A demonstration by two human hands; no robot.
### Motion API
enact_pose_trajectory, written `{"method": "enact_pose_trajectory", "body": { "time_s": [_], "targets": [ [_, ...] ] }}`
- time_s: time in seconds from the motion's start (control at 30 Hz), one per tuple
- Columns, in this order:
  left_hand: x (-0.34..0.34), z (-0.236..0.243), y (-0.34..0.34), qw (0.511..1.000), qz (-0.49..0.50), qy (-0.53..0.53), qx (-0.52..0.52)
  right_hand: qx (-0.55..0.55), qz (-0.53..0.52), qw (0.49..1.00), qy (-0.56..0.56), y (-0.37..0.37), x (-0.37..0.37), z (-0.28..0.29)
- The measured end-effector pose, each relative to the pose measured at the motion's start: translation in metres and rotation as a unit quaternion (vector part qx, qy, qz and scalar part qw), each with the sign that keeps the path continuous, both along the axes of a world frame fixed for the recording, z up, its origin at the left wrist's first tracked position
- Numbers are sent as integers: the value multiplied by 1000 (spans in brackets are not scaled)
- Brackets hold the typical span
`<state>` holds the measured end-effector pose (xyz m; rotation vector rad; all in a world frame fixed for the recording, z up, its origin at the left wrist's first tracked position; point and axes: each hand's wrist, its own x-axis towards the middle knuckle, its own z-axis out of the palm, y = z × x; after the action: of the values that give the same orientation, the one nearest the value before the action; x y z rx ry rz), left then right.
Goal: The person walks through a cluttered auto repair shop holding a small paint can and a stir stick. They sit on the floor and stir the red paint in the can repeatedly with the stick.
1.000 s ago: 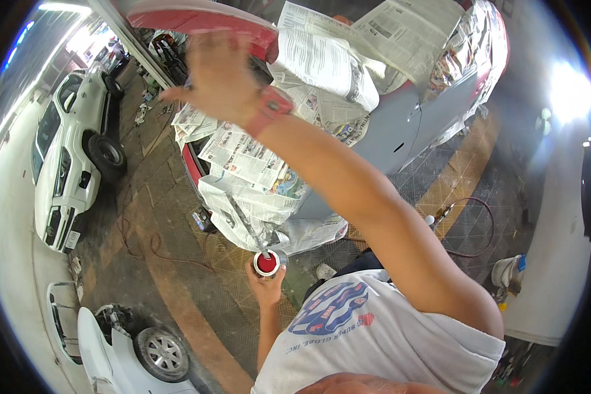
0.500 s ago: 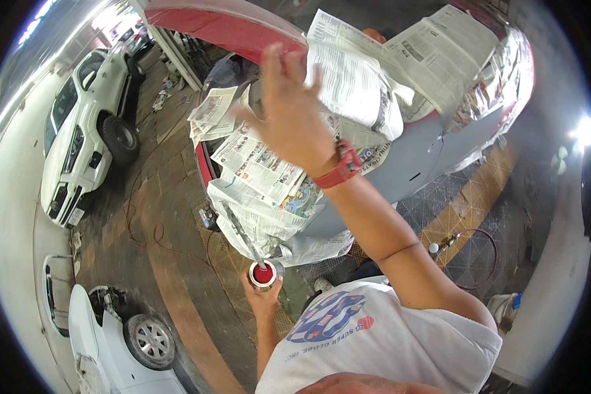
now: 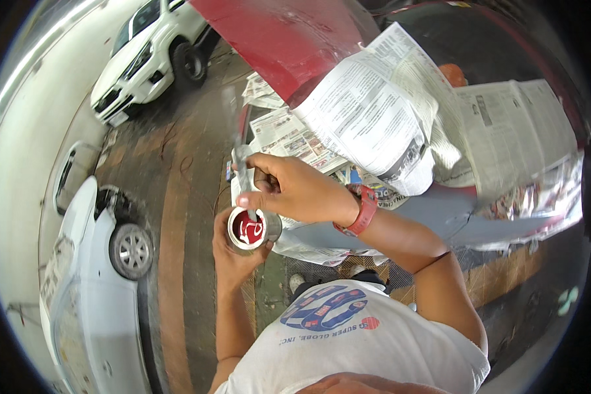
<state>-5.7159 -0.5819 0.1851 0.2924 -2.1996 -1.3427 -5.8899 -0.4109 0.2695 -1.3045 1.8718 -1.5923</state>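
Observation:
A small round can (image 3: 272, 228) of red paint (image 3: 244, 227) is held upright in my left hand (image 3: 233, 259), whose fingers wrap round its side. A grey, paint-smeared stirring stick (image 3: 243, 176) stands in the can, its lower end in the paint and its blurred upper end pointing up and away. My right hand (image 3: 289, 187), with a red watch (image 3: 362, 210) on its wrist, pinches the stick just above the rim. Light streaks show on the paint's surface.
Ahead stands a car with a grey bumper (image 3: 443, 213), masked with newspaper (image 3: 368, 108), and a raised red panel (image 3: 276, 39). At the left are a white vehicle (image 3: 134, 59) and a pale car (image 3: 102, 308) with its front partly stripped. A hose lies on the floor.
My right hand has come down from above the newspaper and taken hold of the stick. The can in my left hand is now higher in view and a little further left.

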Motion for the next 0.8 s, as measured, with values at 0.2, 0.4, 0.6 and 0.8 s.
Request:
{"method": "enact_pose_trajectory", "body": {
  "time_s": [0.2, 0.4, 0.6, 0.8],
  "targets": [
    [-22, 65, 48, 999, 18, 27, -16, -3, 102, 990, 95, 11, -52, 67],
    [-77, 122, 56, 999, -9, 33, -16, -55, 220, 959, 172, -12, -129, 152],
    [-113, 130, 56, 1000, -3, -6, -23, -5, 266, 958, 110, -33, -191, 168],
    [-117, 128, 47, 996, -44, -34, 63, -2, 294, 955, 39, -42, -205, 157]
  ]
}}
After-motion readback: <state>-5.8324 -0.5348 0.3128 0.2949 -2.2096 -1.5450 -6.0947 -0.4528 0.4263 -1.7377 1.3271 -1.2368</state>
